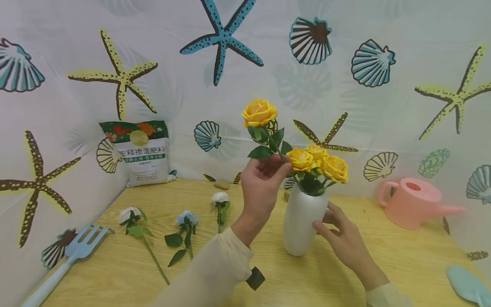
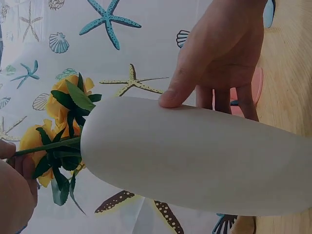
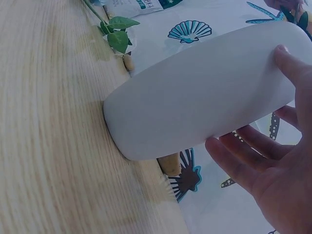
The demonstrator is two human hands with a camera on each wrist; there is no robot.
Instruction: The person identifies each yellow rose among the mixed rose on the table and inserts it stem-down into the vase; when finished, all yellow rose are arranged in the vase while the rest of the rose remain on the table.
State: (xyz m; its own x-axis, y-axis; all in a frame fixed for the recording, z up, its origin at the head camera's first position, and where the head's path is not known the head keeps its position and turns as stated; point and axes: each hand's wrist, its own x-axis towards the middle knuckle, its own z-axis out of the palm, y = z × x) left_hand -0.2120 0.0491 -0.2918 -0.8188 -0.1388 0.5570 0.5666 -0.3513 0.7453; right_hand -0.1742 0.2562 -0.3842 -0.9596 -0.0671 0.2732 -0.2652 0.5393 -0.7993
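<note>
Rose (image 1: 259,112), yellow, is pinched by its stem in the left hand (image 1: 262,179) just above the white vase (image 1: 303,221); the right hand (image 1: 343,238) seemingly cups the vase's side on the counter (image 1: 402,264), fingers relaxed.

Around the white vase (image 1: 303,221) we log open tabletop (image 1: 402,264) in front and to its right, up to the pink watering can (image 1: 412,202). To its left we find three loose flowers (image 1: 184,226) lying on the wood, with a rake (image 1: 76,247) beyond. Over its mouth, yellow roses (image 1: 318,164) crowd the opening; the curtain (image 1: 345,85) closes in behind.
</note>
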